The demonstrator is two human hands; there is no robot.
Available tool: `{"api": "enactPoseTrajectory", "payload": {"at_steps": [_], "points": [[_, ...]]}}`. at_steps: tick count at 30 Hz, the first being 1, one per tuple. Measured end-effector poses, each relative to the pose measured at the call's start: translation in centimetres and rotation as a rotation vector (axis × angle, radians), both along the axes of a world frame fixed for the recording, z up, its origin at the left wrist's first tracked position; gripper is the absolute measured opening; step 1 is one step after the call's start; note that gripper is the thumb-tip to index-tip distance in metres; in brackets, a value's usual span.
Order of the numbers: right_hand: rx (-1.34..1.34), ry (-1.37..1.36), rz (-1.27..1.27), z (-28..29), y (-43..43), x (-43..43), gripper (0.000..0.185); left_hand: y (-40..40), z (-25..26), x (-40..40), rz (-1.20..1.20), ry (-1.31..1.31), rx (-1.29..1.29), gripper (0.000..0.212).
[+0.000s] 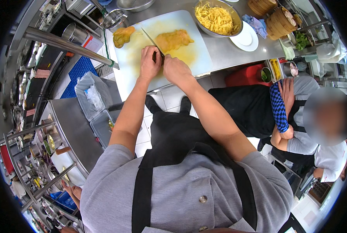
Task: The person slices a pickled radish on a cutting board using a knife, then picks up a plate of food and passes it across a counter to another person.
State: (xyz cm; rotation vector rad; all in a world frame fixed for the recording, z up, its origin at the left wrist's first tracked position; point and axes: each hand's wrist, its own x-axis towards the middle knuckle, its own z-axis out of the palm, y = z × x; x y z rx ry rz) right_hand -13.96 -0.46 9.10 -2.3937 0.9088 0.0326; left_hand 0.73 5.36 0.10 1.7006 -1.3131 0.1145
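My right hand [176, 68] is closed at the handle end of a kitchen knife [150, 38], whose blade points up and left over a white cutting board [199, 49]. Close beside it, my left hand [151, 62] is curled around a small dark brown thing [154, 57] that I cannot make out, next to the heel of the blade. Right of the blade lies a flattened, sliced-looking yellow vegetable mass [175, 40], perhaps pickled. A darker yellow-green chunk [123, 37] sits at the board's upper left. Yellowish liquid stains the board.
Beyond the board's right corner stand a metal bowl of yellow strips [217, 19], a white plate [246, 38] and bamboo steamers [281, 24]. A metal rail [71, 46] and plastic bins [93, 96] are on the left. A co-worker [240, 110] stands close on the right, arms crossed.
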Motion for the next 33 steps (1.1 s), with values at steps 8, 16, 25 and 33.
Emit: {"api": "enactPoseTrajectory", "payload": {"at_steps": [8, 16, 25, 33], "points": [[0.082, 0.134, -0.003, 1.8, 2.4, -5.9, 0.024, 0.1, -0.4, -0.3, 0.011, 0.003, 0.017, 0.014], [0.087, 0.192, 0.001, 3.1, 5.2, -12.9, 0.022, 0.0, -0.5, 0.0, 0.016, 0.013, 0.034, 0.013], [0.148, 0.257, -0.02, 5.6, 6.6, -17.5, 0.022, -2.1, 5.9, 4.0, -0.42, -0.219, 0.541, 0.027], [0.135, 0.284, -0.007, 5.6, 6.7, -19.7, 0.023, -8.4, 9.3, 2.2, -0.287, -0.4, 1.136, 0.04]]}}
